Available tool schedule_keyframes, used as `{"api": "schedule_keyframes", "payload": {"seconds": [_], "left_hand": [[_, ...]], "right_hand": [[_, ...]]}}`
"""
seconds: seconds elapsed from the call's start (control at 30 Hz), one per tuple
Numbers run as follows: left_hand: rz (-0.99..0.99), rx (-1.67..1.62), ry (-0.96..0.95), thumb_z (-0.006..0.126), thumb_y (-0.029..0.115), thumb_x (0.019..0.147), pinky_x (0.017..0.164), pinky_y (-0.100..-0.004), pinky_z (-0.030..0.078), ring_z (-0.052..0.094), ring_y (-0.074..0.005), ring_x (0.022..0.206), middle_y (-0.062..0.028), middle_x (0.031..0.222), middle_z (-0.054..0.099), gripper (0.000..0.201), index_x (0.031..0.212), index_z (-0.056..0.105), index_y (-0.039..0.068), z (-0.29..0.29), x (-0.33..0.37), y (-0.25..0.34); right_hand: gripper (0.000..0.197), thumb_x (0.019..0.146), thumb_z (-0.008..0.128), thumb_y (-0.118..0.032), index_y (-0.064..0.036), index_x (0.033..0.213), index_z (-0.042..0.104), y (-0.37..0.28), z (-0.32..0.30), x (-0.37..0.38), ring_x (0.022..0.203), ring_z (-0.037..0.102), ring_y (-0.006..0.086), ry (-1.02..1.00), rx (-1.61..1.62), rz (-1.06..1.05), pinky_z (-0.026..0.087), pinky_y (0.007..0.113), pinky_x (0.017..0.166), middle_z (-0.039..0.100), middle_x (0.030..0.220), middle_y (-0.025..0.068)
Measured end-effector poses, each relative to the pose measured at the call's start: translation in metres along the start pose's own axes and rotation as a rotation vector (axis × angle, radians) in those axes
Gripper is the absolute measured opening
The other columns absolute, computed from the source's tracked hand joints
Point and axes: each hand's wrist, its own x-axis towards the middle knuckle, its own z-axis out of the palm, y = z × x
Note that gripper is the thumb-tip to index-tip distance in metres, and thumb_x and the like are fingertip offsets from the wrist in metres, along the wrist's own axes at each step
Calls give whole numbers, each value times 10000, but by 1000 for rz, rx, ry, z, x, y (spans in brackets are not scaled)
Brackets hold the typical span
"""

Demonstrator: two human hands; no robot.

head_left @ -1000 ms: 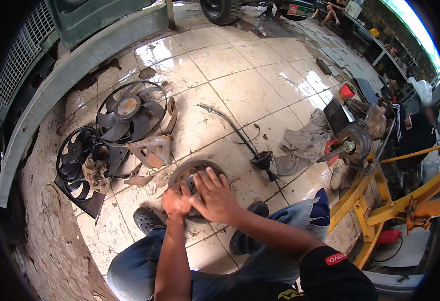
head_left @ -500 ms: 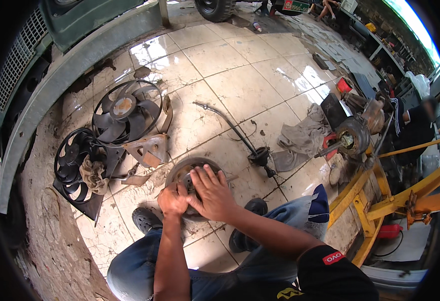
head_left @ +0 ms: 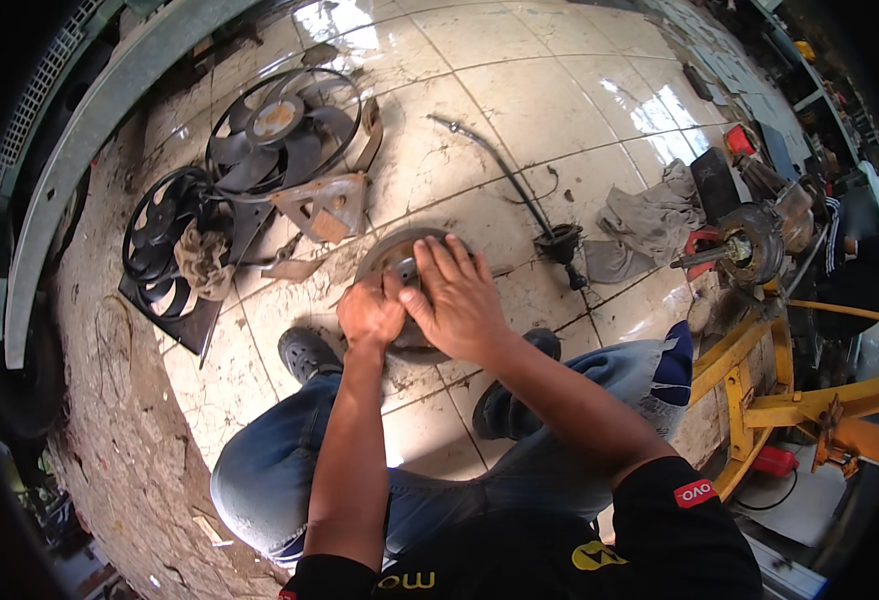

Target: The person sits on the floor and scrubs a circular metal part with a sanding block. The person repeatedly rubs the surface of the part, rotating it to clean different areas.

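A round, rusty metal disc, like a brake drum or rotor, lies on the tiles between my feet. Over its left part, my left hand is closed in a fist; what it grips, if anything, is hidden. My right hand rests across the disc's middle, palm down with its fingers stretched out. Its thumb touches the left fist. Together the two hands cover most of the disc's centre.
Two black fans lie at left, with a crumpled rag and a rusty triangular bracket. Beyond the disc is a lever with a black boot. Grey cloth, a greasy hub assembly and a yellow frame are at right.
The whole view has shifted, so the floor and parts appear higher and slightly to the right. Both hands keep nearly the same pose on the disc.
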Motion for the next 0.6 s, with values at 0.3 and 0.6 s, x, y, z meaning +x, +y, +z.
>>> {"api": "schedule_keyframes", "payload": {"seconds": [0.3, 0.6], "left_hand": [[-30, 31, 22, 466, 397, 947, 861, -486, 522, 682, -423, 894, -221, 889, 719, 434, 876, 752, 79, -1, -3, 4], [5, -4, 44, 482, 374, 945, 855, -475, 529, 692, -408, 865, -211, 854, 716, 426, 793, 735, 66, -1, -7, 0]], "right_hand": [[703, 1002, 439, -518, 44, 1424, 470, -9, -1, -19, 1435, 363, 404, 29, -157, -94, 312, 622, 1099, 499, 1446, 239], [735, 1017, 386, -550, 47, 1441, 445, 6, -7, 1, 1392, 409, 439, -138, 2, 97, 268, 634, 1121, 504, 1439, 244]]}}
